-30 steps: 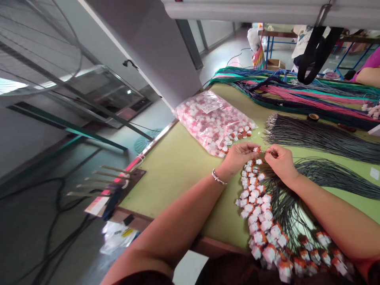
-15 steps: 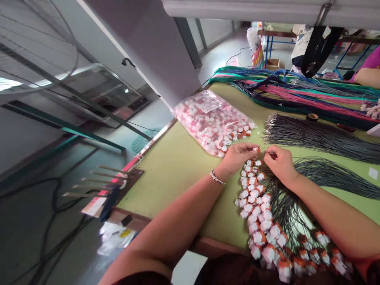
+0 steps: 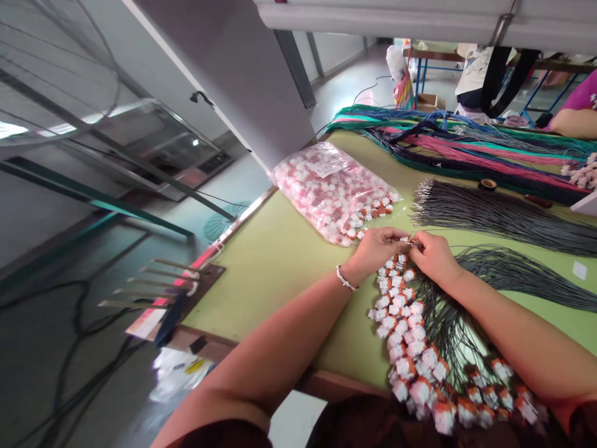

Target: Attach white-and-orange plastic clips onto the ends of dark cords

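My left hand (image 3: 380,247) pinches a small white-and-orange connector (image 3: 405,240) between thumb and fingers. Close against it, my right hand (image 3: 433,256) is closed on a thin wire (image 3: 412,243) whose end meets the connector; how deep it sits I cannot tell. Below both hands lies a long heap of white-and-orange connectors (image 3: 401,330) with dark wires (image 3: 448,323) attached, curving toward my body. Just beyond my left hand is a clear plastic bag (image 3: 321,186) full of similar connectors, several spilling from its mouth.
A bundle of black wires (image 3: 504,214) with bare metal ends lies to the right, a roll of tape (image 3: 487,185) behind it. Coloured cables (image 3: 457,146) cross the back. A pronged metal rack (image 3: 186,289) sits at the table's left edge. Another person's arm (image 3: 573,122) shows far right.
My right hand has moved left and slightly closer to my left hand, bringing the wire end up to the connector. The heap and bag stay in place.
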A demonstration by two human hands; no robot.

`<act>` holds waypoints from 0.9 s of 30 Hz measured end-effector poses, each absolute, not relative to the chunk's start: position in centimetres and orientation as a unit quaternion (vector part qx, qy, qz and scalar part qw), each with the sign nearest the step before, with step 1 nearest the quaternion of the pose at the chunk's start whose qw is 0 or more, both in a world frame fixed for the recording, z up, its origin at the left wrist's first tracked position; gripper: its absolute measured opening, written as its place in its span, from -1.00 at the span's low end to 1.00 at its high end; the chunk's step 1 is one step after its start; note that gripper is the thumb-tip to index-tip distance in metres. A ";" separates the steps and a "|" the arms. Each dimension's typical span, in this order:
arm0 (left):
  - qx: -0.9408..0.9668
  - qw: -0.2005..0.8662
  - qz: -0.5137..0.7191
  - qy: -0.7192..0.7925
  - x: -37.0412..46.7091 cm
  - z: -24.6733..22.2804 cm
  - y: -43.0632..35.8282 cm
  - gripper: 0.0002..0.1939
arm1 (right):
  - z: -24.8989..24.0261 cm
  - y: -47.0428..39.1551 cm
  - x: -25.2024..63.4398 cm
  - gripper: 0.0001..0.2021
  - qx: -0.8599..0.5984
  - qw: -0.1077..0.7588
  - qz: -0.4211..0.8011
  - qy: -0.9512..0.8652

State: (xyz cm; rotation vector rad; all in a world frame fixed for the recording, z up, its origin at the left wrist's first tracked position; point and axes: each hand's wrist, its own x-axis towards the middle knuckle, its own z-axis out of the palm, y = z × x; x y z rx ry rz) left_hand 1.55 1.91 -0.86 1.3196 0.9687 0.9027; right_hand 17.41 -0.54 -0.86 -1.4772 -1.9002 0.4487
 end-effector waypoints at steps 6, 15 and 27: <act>0.546 0.626 0.395 0.392 1.2 -1.0 2.0 -0.77 | -0.7 -0.5 17.5 -0.95 -0.593 0.406 0.235 -0.654; 0.519 0.645 0.411 0.381 1.3 -1.1 2.0 -0.81 | -0.9 -0.2 17.4 -0.92 -0.588 0.379 0.239 -0.673; 0.624 0.558 0.384 0.389 1.8 -0.9 1.0 -0.84 | -0.4 -0.1 17.9 -0.90 -0.576 0.436 0.359 -0.591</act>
